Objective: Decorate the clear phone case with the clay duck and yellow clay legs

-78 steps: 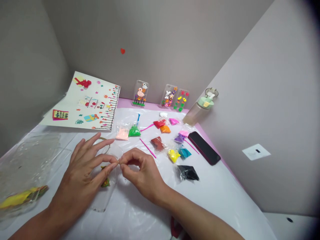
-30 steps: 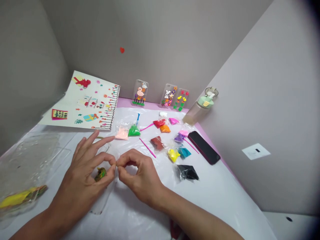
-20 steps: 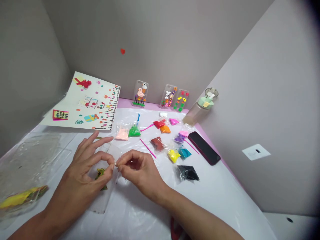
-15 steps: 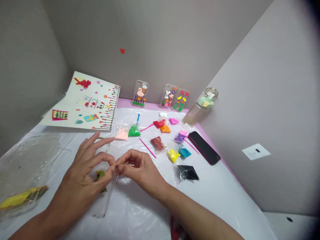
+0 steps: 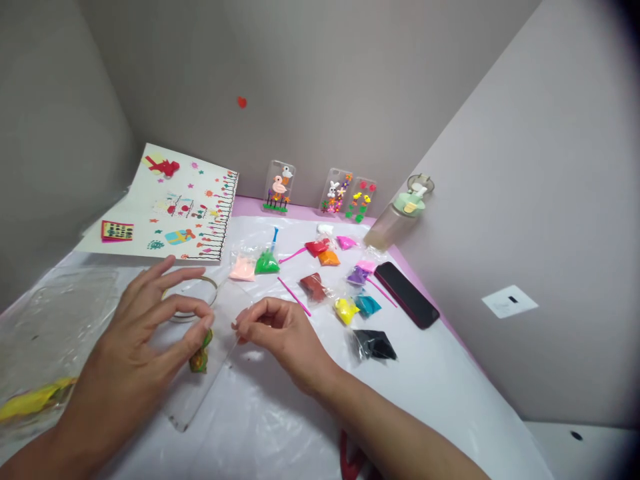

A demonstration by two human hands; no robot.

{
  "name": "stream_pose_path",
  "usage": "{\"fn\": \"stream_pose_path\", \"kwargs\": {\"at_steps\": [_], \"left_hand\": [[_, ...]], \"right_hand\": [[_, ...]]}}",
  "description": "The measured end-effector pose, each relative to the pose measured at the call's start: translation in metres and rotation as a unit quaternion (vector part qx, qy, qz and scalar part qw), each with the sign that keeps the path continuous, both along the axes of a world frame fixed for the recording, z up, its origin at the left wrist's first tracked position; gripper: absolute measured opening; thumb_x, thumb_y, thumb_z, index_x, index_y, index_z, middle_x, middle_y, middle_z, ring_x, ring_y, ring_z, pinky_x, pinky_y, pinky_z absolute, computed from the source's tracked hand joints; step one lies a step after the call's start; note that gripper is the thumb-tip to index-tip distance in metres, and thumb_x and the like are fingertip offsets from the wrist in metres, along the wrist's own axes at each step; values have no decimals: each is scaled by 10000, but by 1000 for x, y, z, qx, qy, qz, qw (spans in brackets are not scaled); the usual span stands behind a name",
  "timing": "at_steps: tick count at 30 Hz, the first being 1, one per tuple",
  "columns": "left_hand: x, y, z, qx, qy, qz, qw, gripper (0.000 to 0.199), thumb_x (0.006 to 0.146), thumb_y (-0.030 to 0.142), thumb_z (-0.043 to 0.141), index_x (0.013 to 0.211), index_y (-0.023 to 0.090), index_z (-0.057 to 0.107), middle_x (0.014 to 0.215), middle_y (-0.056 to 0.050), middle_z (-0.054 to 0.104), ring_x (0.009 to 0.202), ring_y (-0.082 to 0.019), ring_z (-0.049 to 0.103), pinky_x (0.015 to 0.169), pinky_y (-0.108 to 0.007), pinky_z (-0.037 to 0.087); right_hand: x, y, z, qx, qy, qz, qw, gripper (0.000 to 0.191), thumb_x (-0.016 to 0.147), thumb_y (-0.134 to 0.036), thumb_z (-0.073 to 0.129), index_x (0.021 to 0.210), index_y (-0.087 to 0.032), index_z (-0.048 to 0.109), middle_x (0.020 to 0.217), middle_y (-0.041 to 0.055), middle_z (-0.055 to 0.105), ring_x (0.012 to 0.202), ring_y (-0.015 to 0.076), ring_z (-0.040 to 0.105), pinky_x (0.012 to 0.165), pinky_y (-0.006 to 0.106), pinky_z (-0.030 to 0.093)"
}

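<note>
A clear phone case [image 5: 216, 357] lies tilted on the white sheet under both hands. On it sits a small green-and-brown patterned lump [image 5: 199, 360], partly covered by the left thumb. My left hand [image 5: 145, 340] hovers over the case, thumb and forefinger tips pressed together and the other fingers stretched out. At the case's right edge is my right hand [image 5: 277, 333], its thumb and fingers pinched. Whatever either pinch holds is too small or hidden to make out. Just beyond the left fingers lies a thin gold-coloured hoop [image 5: 216, 293].
Several bags of coloured clay, such as green [image 5: 267, 263], yellow [image 5: 346, 310] and black [image 5: 375, 345], lie ahead with pink sticks [image 5: 294, 297]. A phone [image 5: 407, 295] and bottle [image 5: 395, 217] stand right. Decorated cases [image 5: 280, 188] and a drawing [image 5: 165, 193] are behind; plastic packaging [image 5: 50, 333] lies left.
My left hand has moved left, away from the right fingertips it was touching. More of the phone case, the lump and the hoop now shows. The right hand has stayed nearly in place.
</note>
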State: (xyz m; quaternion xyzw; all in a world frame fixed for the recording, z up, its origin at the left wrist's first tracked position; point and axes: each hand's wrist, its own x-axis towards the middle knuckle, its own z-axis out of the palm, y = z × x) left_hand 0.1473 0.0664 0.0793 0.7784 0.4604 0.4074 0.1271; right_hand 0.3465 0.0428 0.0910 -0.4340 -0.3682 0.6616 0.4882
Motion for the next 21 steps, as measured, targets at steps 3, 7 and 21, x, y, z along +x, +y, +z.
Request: {"fn": "stream_pose_path", "kwargs": {"at_steps": [3,7,21], "left_hand": [[2,-3,-2,13,32,-55,998,111,953,421,570,944,346,652,1420,-1,587,1541,-343,295,1234,-707,198],[6,-7,0,21,49,-64,997,84,955,378,570,961,343,646,1438,-16,582,1558,-360,260,1237,-725,137],[10,-6,0,24,32,-58,997,102,927,345,572,873,304,647,1394,-29,650,1530,-383,338,1219,-747,209]], "right_hand": [[0,-2,2,19,-30,6,999,187,660,-291,859,691,-185,708,767,-13,700,702,115,602,712,252,476],[0,-5,3,37,-54,12,998,210,668,-316,871,699,-198,700,765,-15,677,713,132,579,709,268,466],[-2,-7,2,68,-63,17,996,172,712,-293,827,725,-197,685,796,-9,665,745,140,583,713,272,472]]}}
